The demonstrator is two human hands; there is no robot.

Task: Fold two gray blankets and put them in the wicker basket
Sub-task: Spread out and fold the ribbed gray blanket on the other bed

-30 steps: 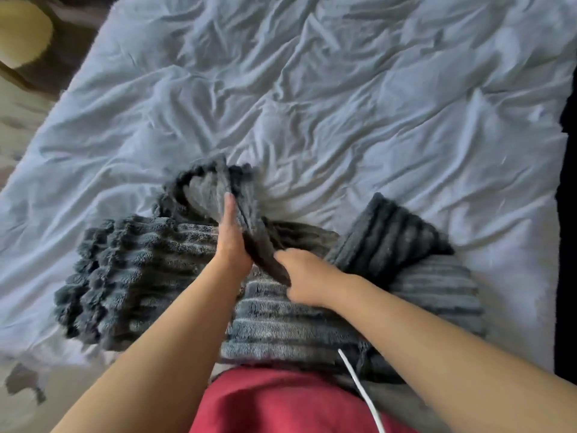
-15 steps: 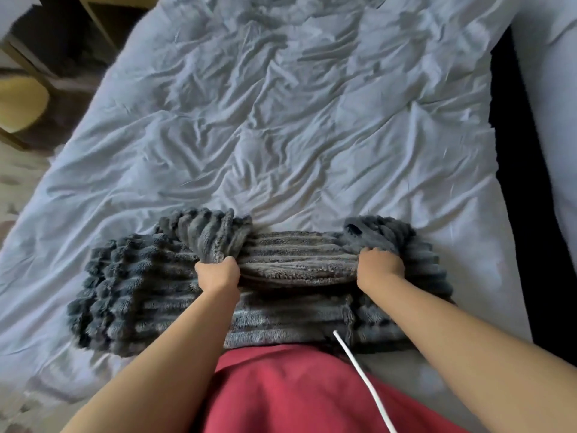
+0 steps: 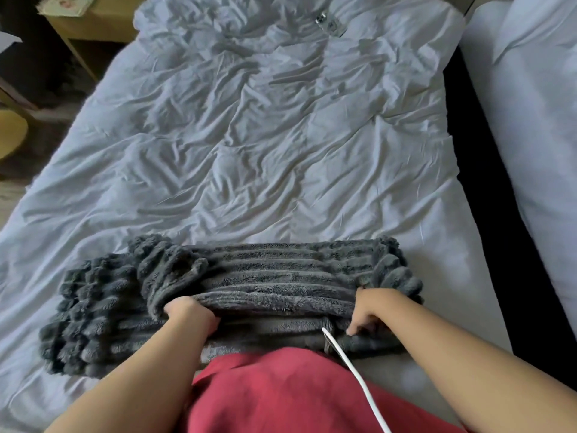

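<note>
Two stacked layers of gray blanket [image 3: 265, 276] lie along the near edge of the bed [image 3: 462, 270], long axis left to right, the lower layer jutting further left. The left hand [image 3: 190, 314] has its grip curled tight round the top layer's near hem; the right hand [image 3: 374, 307] sits at that hem's right end with bent fingers, though whether its grip holds cloth I cannot tell. Wrinkled sheet [image 3: 281, 182] stretches far beyond, room for folding away from the body, and a white cable [image 3: 359, 379] crosses just beside the right hand.
</note>
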